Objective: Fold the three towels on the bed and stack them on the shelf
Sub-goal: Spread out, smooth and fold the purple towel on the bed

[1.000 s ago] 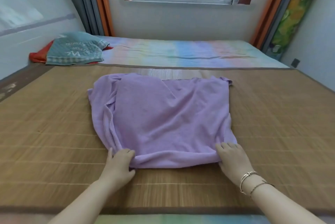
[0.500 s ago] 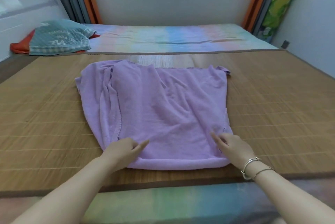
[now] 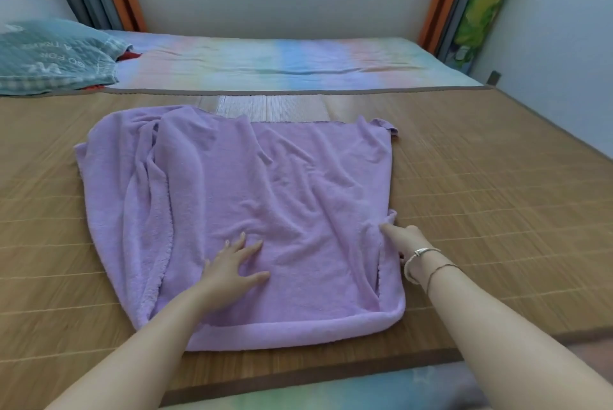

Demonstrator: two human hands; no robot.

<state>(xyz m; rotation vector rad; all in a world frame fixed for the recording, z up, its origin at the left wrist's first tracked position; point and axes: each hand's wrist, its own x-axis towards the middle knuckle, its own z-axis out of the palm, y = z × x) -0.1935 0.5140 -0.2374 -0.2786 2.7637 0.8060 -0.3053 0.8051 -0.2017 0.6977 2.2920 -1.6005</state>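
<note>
In the head view, the purple towel (image 3: 238, 210) is lying on the woven bed mat (image 3: 497, 194), already doubled over once and still rumpled, with long creases running along its left side. The left hand (image 3: 232, 268) is resting flat on the cloth near its middle, fingers spread and straight, holding nothing. The right hand (image 3: 403, 238) is reaching to the towel's right edge; its fingers seem to be touching or lightly pinching the hem, though the angle is hiding whether they are actually gripping it.

The main risk, in my judgement, is folding over the wrinkles: the bunched left layer is likely to be trapped inside the next fold, giving a lumpy bundle that would be sitting badly in a stack. Pulling the right edge while the left palm is pinning only the centre could also be dragging the lower layer out of line.

Only one towel is showing here, and the shelf is out of frame.

On the teal pillow (image 3: 56, 58) at the far left, white lettering is appearing upside down; "GO FOR" is legible, the rest is not.
</note>
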